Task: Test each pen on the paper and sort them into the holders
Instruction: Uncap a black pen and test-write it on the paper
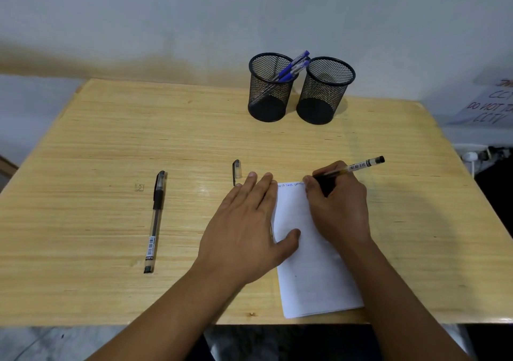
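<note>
Our right hand [337,202] grips an uncapped black-tipped pen [352,167], its point hidden behind our fingers at the top edge of the white paper [311,271], beside a short line of blue writing [290,185]. Our left hand [247,227] lies flat and spread, holding nothing, its thumb pressing the paper's left side while the fingers rest on the wooden table [111,138]. Just beyond the left fingertips lies a loose pen cap [236,172]. Well to the left, a capped black pen [156,220] lies on the table, apart from everything. At the far edge stand two black mesh holders, touching: the left holder [269,88] contains blue pens [294,67], and we see nothing inside the right holder [324,91].
</note>
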Action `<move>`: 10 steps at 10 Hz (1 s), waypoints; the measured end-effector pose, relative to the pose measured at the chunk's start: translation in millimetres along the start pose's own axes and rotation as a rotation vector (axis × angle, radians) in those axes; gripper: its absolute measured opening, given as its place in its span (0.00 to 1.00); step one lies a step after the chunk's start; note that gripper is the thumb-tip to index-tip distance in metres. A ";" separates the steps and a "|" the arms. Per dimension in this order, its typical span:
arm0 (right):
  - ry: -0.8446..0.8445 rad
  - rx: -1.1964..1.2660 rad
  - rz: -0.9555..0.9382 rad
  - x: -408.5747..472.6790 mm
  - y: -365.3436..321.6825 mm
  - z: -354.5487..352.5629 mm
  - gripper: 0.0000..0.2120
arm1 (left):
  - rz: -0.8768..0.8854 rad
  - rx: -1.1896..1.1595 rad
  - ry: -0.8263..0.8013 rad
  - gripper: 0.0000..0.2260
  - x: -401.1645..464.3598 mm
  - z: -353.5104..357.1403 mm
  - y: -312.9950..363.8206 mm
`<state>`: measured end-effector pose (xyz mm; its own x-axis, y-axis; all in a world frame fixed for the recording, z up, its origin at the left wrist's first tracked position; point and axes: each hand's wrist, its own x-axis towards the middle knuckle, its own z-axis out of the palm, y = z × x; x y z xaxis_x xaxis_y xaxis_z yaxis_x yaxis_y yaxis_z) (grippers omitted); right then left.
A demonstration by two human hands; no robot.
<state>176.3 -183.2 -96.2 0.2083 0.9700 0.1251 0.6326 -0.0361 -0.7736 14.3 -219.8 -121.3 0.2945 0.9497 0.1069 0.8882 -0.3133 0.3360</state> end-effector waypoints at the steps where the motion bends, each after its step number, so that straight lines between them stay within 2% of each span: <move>1: -0.011 -0.001 0.000 -0.1 0.0 -1.4 0.14 | -0.003 -0.005 -0.001 0.40 0.2 0.3 -0.2; 2: 0.024 0.030 0.011 1.4 1.8 -0.5 0.06 | 0.002 0.000 -0.003 0.40 0.2 0.3 -0.1; 8: 0.028 -0.020 -0.037 -0.5 1.0 1.4 0.08 | -0.004 0.004 -0.013 0.40 0.0 2.2 -1.6; 10: 0.090 0.084 0.045 -0.1 6.2 -0.7 0.05 | -0.018 -0.008 -0.028 0.40 0.5 0.8 -1.4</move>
<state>180.6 -183.7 -100.5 0.3038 0.9422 0.1415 0.5575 -0.0554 -0.8283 13.5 -218.9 -122.5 0.2885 0.9545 0.0752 0.8906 -0.2963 0.3451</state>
